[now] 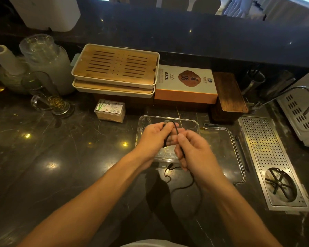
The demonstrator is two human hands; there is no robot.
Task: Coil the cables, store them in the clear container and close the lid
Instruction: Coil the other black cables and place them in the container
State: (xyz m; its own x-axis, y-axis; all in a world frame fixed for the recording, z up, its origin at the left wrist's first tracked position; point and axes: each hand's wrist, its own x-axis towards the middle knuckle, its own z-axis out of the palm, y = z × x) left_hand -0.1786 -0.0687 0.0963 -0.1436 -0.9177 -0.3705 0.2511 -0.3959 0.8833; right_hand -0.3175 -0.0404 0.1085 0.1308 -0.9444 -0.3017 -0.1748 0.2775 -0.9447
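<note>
A thin black cable (189, 186) runs between both hands above the dark marble counter. My left hand (155, 138) holds one end, with the cable looped over its fingers. My right hand (194, 150) pinches the cable just beside it; the loose rest hangs below and curls on the counter, its plug lying near the container's front edge. The clear container (168, 120) stands open right behind my hands. Its clear lid (226, 157) lies flat on the counter to the right of it.
Stacked bamboo trays (116, 68), an orange-and-white box (185, 82) and a dark wooden box (228, 91) line the back. A small clear box (110, 110) sits left of the container. A steel drain grate (271, 157) is on the right, glassware (46, 93) at the left.
</note>
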